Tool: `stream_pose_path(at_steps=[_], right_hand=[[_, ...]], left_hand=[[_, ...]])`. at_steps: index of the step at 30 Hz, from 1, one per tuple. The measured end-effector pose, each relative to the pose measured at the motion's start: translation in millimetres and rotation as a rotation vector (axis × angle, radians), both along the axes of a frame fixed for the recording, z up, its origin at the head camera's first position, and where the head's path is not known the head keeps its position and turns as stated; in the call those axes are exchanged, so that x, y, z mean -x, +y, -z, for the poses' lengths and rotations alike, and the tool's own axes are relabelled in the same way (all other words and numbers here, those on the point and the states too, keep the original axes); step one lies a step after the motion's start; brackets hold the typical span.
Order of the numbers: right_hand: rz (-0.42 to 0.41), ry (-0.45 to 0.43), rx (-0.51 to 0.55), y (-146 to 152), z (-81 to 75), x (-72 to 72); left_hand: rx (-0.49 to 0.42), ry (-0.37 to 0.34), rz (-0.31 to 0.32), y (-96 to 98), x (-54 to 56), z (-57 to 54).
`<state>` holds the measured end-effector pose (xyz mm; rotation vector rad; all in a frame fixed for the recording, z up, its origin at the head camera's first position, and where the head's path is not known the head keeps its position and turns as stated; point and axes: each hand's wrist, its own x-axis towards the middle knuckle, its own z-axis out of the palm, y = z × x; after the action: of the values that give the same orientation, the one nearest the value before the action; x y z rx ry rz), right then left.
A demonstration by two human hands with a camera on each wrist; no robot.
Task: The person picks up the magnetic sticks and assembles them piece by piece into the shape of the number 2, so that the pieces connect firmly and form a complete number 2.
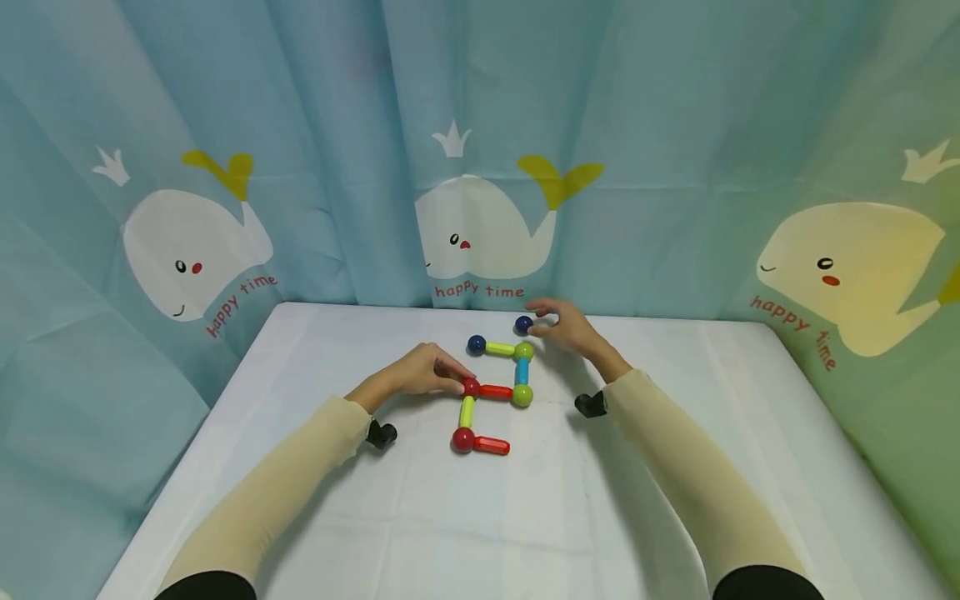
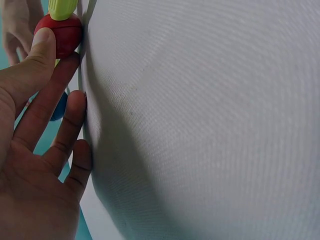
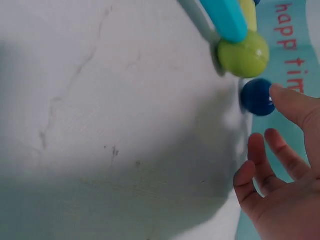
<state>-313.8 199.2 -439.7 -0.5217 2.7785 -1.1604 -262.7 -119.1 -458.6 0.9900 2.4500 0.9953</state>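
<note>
My left hand [image 1: 423, 371] pinches a red ball [image 1: 470, 387] between thumb and index finger, its other fingers spread beside the cloth in the left wrist view. That ball joins a red rod [image 1: 495, 392] and a yellow-green rod [image 1: 467, 412] in a flat chain of balls and rods. Behind the chain's rear green ball [image 1: 524, 352], a loose-looking dark blue ball [image 3: 257, 97] sits on the table. My right hand [image 1: 566, 325] is at it, the thumb tip touching its side. The index finger arches behind the ball, seemingly apart from it; the right wrist view hides that finger.
The chain also has a blue rod [image 1: 522, 372], another green ball [image 1: 522, 395] and a second dark blue ball [image 1: 476, 345]. Nearest me lie a red ball [image 1: 462, 440] and red rod [image 1: 492, 446]. A whale-print curtain [image 1: 337, 208] hangs behind the white-covered table [image 1: 420, 533].
</note>
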Motion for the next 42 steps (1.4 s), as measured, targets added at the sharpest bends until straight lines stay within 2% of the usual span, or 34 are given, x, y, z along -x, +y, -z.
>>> stream_pose_path(at_steps=[6,15,27,37,42], right_hand=[[0.021,-0.035,-0.022,1,9.0,3.4],[0.047,-0.035,-0.040,-4,15.3,7.1],[0.068,-0.026,-0.040,-5,16.2,3.7],[0.031,-0.015,-0.029,4,12.4,-4.6],[0.013,0.013,-0.023,16,9.2,-20.5]], left_hand=[[0.016,0.016,0.004,-0.5,0.4,2.5],[0.022,0.020,0.006,-0.5,1.2,2.0],[0.023,0.006,-0.014,0.1,1.8,3.2],[0.007,-0.002,-0.010,1.7,-0.5,1.4],[0.020,0.006,-0.017,1.3,-0.6,2.7]])
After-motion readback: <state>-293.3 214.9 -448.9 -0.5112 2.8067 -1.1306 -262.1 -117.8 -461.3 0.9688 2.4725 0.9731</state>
